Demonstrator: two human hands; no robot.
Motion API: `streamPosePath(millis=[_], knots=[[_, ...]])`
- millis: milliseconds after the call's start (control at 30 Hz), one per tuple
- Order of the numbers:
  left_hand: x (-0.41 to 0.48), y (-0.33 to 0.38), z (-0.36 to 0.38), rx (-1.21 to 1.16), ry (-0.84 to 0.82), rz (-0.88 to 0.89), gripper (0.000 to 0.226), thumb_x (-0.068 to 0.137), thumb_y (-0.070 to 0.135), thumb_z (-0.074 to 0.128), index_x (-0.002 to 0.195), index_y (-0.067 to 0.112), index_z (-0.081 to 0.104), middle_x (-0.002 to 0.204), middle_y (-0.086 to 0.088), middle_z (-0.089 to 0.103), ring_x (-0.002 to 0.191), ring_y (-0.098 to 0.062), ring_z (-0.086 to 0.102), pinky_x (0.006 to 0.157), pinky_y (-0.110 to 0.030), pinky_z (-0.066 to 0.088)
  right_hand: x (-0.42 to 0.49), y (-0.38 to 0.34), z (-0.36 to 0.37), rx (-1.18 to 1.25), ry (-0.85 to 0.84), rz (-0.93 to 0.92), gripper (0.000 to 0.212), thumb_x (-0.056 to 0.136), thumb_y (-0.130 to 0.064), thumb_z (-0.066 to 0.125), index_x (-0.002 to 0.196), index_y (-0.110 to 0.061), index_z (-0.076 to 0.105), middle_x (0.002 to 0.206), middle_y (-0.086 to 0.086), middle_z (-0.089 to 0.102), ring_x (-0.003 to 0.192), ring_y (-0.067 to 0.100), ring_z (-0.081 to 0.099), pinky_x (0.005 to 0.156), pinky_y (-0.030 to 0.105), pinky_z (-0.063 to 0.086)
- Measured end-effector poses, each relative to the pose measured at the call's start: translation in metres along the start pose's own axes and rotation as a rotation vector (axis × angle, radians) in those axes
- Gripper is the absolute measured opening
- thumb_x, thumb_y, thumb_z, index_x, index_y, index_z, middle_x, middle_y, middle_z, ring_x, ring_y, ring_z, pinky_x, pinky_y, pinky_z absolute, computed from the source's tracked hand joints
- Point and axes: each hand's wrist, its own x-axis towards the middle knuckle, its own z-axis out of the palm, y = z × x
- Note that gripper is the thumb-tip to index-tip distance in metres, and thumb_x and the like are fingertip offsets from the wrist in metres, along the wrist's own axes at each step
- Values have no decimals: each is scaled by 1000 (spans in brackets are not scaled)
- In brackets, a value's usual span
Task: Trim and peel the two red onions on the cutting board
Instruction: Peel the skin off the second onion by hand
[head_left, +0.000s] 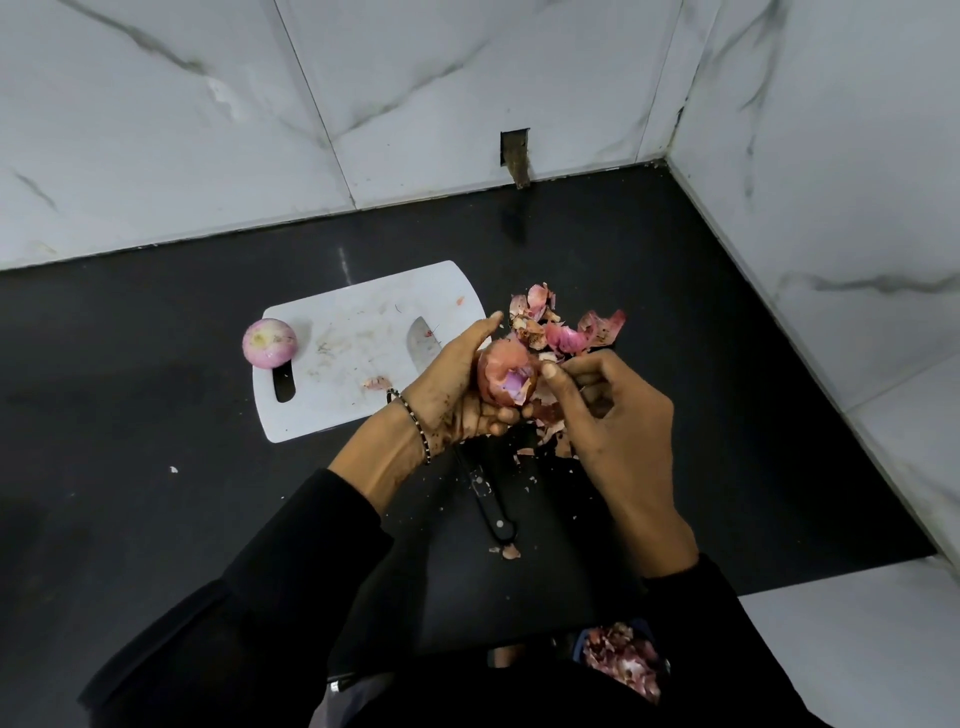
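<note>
Peeling of second red onion under way. Left hand cups it from below and behind, above the counter just right of the white cutting board; fingers wrapped around the bulb, fingertips showing under it. Right hand at the torn edge of the skin: thumb and forefinger pressed together on a flap, other fingers curled. A window of pale purple flesh is exposed; dry outer skin covers the rest.

Judgement on method: pull each flap toward the root end in long strips, rotate the bulb in the left hand after each strip, and grip close to the tear so brittle skin does not crumble. Root end not visible, so whether trimming is complete cannot be told.

First onion sits peeled at the board's left edge, well apart from the hands. It appears finished.

Surroundings: pile of onion skins on the black countertop beyond the hands. Black-handled knife lies on the counter below the hands, blade end hidden under them. Loose scraps lie around the knife. Risk: falling peel may cover the knife, and a lowered hand could meet the blade.
</note>
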Motion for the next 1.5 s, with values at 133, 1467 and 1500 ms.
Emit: streamPosePath(millis=[133,1467,1500], knots=[[-1,-3,2,-17,35,5,59,100,47,24,96,0,60,71,-19,56,43,-18,46,42,-18,38,7,-4,-6,-62,-72,-48,18,94,-36,69,108,-24,71,98,-15,67,91,4,63,74,13,48],[-16,-16,6,-188,206,21,76,94,65,44,127,-1,58,93,-22,69,50,-24,68,43,-26,52,-3,-5,-17,-54,50,75,30,90,-34,73,119,-28,65,107,-15,65,93,-1,62,74,12,51],[-16,-16,6,-175,207,22,76,93,66,43,126,0,59,90,-21,70,50,-24,68,43,-25,52,0,-3,-17,-102,15,86,38,88,-32,75,124,-28,61,114,-14,62,97,0,61,77,15,53]])
